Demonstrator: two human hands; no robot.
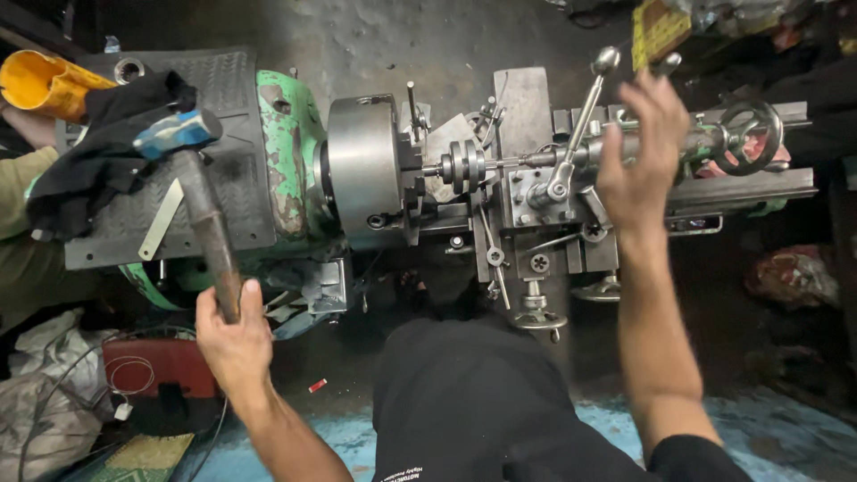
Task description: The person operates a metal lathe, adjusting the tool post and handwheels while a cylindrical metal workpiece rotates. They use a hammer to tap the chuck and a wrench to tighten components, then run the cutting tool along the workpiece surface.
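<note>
Left grip: my left hand clamped on the hammer, head raised over the lathe.
Right grip: my right hand spread apart, touching nothing, beside the lever.
Risk: a loose swing could strike the chuck or my fingers.

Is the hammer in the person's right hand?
No. The left hand grips the hammer by its handle, while the right hand is open, fingers spread, over the lathe.

Dim workshop, light from above, deep corner shadows — wide-angle edge bending
</note>
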